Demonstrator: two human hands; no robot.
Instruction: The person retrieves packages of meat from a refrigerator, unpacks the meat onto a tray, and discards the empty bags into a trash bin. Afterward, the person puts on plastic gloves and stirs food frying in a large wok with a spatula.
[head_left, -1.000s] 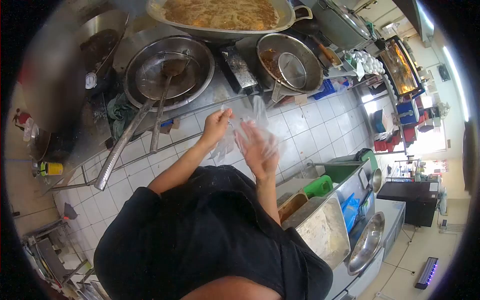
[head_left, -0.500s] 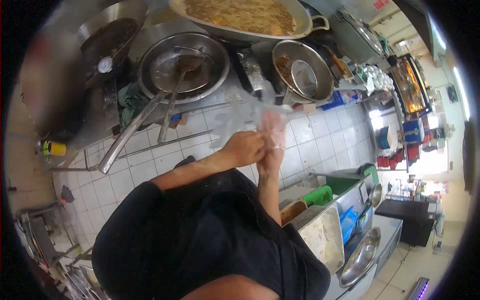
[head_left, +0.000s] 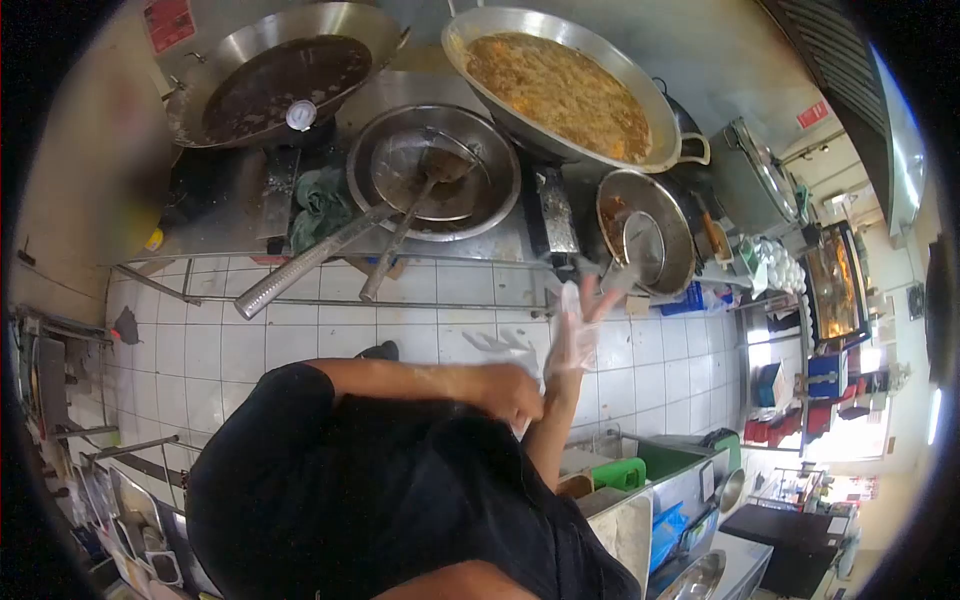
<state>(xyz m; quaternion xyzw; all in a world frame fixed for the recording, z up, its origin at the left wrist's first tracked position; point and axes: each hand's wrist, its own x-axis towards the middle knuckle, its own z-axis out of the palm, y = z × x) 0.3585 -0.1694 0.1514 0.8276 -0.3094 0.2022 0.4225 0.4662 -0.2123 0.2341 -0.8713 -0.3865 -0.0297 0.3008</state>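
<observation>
My right hand (head_left: 575, 335) wears a clear plastic glove, its fingers spread and slightly blurred, over the tiled floor in front of the cooking counter. Close beside its wrist is my bare left hand (head_left: 510, 393), closed in a fist. A second, loose clear plastic glove (head_left: 503, 345) sticks out from the left fist, its thin fingers hanging free. Beyond the hands, a steel basin (head_left: 360, 185) holds a strainer with a long hammered handle (head_left: 300, 270) and a ladle-like metal turner (head_left: 440, 168).
Behind stand a wok of dark liquid (head_left: 230, 130) with a dial thermometer (head_left: 300, 115) and a large pan of bubbling oil (head_left: 455, 40). A smaller pot (head_left: 605, 200) holds a sieve (head_left: 643, 245). To my right are a green bin (head_left: 675, 460) and a steel bowl (head_left: 700, 578).
My left hand has slid down from the right hand toward its wrist. My right hand's gloved fingers have spread apart. The view has shifted, showing more of the counter.
</observation>
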